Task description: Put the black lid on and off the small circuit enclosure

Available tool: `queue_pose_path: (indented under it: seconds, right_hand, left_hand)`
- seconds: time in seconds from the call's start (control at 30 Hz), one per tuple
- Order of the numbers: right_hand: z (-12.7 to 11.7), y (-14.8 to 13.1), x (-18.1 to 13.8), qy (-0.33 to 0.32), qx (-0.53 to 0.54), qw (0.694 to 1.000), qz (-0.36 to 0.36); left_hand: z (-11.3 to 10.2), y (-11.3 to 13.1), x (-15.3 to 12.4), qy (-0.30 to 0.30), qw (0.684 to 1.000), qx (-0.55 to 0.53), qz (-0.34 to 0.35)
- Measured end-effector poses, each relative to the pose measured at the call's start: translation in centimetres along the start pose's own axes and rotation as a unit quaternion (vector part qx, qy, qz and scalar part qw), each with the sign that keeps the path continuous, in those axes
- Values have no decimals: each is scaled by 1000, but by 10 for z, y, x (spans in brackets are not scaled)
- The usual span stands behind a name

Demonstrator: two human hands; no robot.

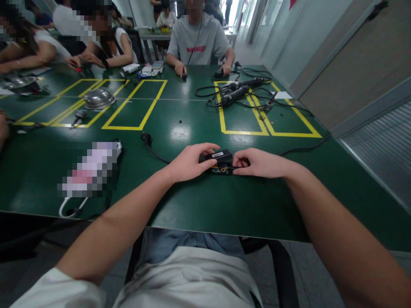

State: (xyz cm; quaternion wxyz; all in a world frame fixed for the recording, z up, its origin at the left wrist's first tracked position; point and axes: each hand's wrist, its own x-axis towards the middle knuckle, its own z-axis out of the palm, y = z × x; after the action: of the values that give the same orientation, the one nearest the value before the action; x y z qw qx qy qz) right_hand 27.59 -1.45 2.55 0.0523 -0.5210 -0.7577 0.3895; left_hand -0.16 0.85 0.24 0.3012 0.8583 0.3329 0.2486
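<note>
Hands meet low on the green-topped table (192, 201): left hand (189, 163) curled shut around one end of a small black plastic device with exposed circuit board (220, 160), right hand (260, 164) pinching the other, apparently to steady it

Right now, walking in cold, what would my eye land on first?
The left hand and right hand meet near the front of the green table, gripping a small black device from either side, a circuit board showing beneath it. Beyond, yellow outlines mark the tabletop, with tangled black cables far right and a metal bowl far left.
</note>
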Motion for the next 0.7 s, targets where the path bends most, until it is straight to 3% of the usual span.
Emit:
queue_pose_path:
  seconds: [0.1, 0.17, 0.23, 0.37, 0.57, 0.7]
  right_hand:
    - [-2, -2, -2, -3, 1, 1000, 3]
    - [-4, -2, -4, -7, 1, 1000, 5]
    - [-8, 0, -6, -7, -6, 1000, 9]
    - [-14, 5, -9, 4, -37, 999, 23]
    - [-11, 1, -7, 9, -63, 997, 49]
    - [-8, 1, -4, 17, -88, 994, 56]
  left_hand:
    - [-1, -7, 3, 61, 995, 63, -52]
    - [-2, -11, 4, 56, 987, 129, -74]
    - [-4, -13, 3, 41, 982, 169, -73]
    - [-14, -8, 0, 69, 975, 202, -57]
    - [-30, 7, -2, -131, 967, 185, -115]
    - [-29, 12, -1, -144, 960, 200, -132]
